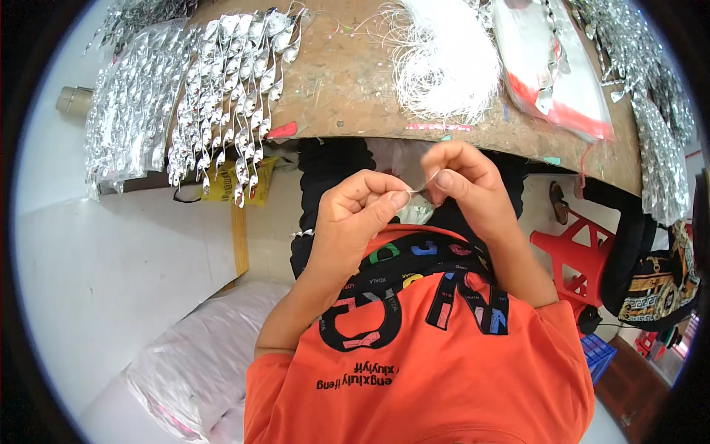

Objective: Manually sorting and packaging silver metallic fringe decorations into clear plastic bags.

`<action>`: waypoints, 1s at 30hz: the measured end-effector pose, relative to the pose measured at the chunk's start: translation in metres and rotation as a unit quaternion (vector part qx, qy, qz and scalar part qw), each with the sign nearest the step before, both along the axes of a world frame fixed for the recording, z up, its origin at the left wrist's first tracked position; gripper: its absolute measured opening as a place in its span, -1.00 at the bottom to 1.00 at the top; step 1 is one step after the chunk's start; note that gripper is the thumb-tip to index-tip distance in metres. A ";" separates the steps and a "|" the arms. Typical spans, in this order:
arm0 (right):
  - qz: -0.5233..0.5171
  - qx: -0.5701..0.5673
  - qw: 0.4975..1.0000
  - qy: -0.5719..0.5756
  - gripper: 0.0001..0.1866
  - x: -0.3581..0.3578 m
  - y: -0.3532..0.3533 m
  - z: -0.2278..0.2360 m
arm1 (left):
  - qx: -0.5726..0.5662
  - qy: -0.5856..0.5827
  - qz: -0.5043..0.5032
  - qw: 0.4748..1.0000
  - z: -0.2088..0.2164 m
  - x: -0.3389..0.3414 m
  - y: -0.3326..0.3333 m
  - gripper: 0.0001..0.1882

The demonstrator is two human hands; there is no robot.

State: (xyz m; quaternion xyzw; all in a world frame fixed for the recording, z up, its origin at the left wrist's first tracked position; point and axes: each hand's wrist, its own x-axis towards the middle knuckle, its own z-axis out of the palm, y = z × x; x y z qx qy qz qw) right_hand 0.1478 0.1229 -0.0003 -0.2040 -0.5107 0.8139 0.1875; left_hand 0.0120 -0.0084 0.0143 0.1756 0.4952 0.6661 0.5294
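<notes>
Above my lap, just in front of the table's near edge, my two hands are close together. A thin white string runs between their fingertips. My left hand pinches it between thumb and forefinger. My right hand has its thumb and curled fingers closed on the other part; its fingertips are slightly blurred. Past my hands, a bundle of white strings lies on the brown table. Strands of silver twisted foil strips hang over the table's edge at the left.
Clear plastic bags with a red band lie at the table's right, beside more silver strips. A red stool and a patterned bag are at right. A large white plastic sack rests at lower left; a yellow packet sits under the table.
</notes>
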 end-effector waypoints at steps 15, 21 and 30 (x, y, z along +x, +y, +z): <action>0.008 0.279 0.959 0.054 -0.75 0.008 -0.025 0.008 | 0.029 -0.069 -0.015 0.997 -0.003 0.016 -0.020 -0.92; -0.091 0.444 0.891 -0.002 -0.97 0.016 -0.040 0.017 | 0.015 -0.012 -0.041 0.999 0.008 0.027 -0.030 -0.92; -0.066 0.278 0.957 -0.047 -0.89 0.010 -0.034 0.006 | 0.089 0.178 -0.087 0.976 0.011 0.036 -0.033 -0.91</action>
